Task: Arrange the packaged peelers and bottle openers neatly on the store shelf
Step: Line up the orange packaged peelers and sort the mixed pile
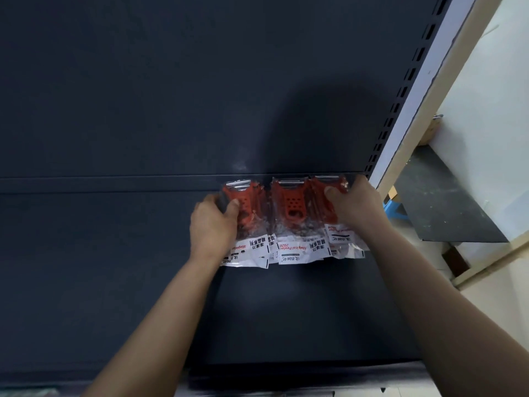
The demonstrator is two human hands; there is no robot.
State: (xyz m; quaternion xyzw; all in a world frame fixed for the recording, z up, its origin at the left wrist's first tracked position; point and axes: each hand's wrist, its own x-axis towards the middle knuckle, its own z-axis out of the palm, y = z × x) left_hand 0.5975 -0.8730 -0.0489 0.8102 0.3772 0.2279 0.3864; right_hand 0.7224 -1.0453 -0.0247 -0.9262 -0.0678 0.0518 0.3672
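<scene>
Three packaged red peelers lie side by side at the back right of the dark shelf (114, 267), heads against the back panel, white label cards toward me. My left hand (213, 224) grips the left packet (249, 222), thumb on top of the red handle. The middle packet (290, 207) lies between my hands, untouched. My right hand (355, 204) holds the right packet (333, 239), thumb pressed on its red handle. More packets seem stacked underneath. No bottle openers are in view.
The dark back panel (171, 81) rises behind the packets. A slotted upright (400, 96) and a white post (423, 87) bound the shelf on the right. Beyond them lie a grey floor, a blue stool (396, 207) and a cardboard box (432, 130).
</scene>
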